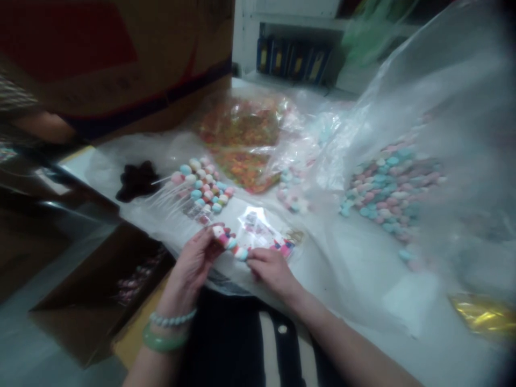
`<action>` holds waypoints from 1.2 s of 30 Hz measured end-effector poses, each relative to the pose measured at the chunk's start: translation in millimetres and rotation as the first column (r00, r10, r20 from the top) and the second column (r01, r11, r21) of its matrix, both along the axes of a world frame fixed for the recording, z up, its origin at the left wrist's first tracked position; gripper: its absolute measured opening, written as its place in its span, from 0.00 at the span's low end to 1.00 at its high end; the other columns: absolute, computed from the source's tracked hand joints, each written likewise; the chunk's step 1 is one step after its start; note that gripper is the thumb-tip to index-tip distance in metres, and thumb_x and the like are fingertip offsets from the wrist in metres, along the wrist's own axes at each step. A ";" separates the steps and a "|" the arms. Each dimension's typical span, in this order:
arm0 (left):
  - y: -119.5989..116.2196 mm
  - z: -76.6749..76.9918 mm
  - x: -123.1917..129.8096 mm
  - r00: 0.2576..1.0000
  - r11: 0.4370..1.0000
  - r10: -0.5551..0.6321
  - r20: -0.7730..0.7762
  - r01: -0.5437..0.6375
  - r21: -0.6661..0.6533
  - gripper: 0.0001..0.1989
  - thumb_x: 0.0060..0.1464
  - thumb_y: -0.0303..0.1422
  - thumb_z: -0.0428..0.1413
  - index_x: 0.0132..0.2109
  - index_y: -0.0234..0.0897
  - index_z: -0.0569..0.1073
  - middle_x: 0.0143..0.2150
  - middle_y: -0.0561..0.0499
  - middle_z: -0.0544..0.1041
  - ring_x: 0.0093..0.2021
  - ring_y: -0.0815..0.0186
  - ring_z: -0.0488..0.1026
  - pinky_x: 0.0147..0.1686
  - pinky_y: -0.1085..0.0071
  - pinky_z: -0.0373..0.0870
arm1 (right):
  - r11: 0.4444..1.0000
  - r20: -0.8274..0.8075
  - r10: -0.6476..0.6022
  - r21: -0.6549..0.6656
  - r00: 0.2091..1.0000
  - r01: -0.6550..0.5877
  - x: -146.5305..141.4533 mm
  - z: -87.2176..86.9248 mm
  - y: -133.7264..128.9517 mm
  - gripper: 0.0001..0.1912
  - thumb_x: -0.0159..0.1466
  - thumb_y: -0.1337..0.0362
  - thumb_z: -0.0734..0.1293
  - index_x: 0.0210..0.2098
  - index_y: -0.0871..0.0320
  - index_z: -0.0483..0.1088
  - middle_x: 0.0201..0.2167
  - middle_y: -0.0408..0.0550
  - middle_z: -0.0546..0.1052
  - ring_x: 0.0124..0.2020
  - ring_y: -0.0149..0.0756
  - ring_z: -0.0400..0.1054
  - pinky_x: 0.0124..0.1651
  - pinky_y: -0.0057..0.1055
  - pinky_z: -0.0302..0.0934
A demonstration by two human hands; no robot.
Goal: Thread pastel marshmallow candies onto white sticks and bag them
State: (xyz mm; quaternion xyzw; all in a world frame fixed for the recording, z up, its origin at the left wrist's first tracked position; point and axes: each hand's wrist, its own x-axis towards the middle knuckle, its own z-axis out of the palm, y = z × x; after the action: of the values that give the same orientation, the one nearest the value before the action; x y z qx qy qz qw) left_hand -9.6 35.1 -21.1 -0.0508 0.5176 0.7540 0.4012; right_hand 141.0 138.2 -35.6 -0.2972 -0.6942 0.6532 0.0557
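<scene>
A short row of pastel candies (230,243), which looks like a marshmallow skewer, spans the gap between my hands. My left hand (196,253) pinches its upper left end, by a white and pink piece. At the lower right end, the fingers of my right hand (274,267) close on it beside a pale blue and white piece. Just beyond lie shiny clear packets (255,221) with pink and blue print. A pile of marshmallow skewers (206,185) rests farther up on the left, their white sticks (171,198) pointing left. Blur hides fine detail.
Bags of orange gummy candies (242,134) lie behind. Pastel candies (387,193) fill a large plastic bag at right. A dark lumpy object (137,180), a tall carton (161,64), a lower open box (76,301) and another person's arm (44,126) are left. A gold packet (484,314) lies right.
</scene>
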 end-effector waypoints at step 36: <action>-1.9 -5.8 3.6 0.985 0.980 -0.166 0.053 0.170 -0.099 0.10 0.58 0.31 0.57 0.34 0.27 0.78 0.30 0.41 0.80 0.32 0.59 0.79 0.40 0.58 0.79 | 0.876 0.132 0.079 0.464 0.988 -0.132 5.3 5.7 7.9 0.09 0.62 0.68 0.62 0.31 0.56 0.74 0.26 0.44 0.76 0.31 0.34 0.69 0.35 0.27 0.55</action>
State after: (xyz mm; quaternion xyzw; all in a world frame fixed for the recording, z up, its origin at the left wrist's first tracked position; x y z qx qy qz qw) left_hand -6.0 33.2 -27.0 -0.0442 0.5494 0.6883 0.4716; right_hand 146.3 146.1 -29.9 -0.2715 -0.8492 0.4500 0.0525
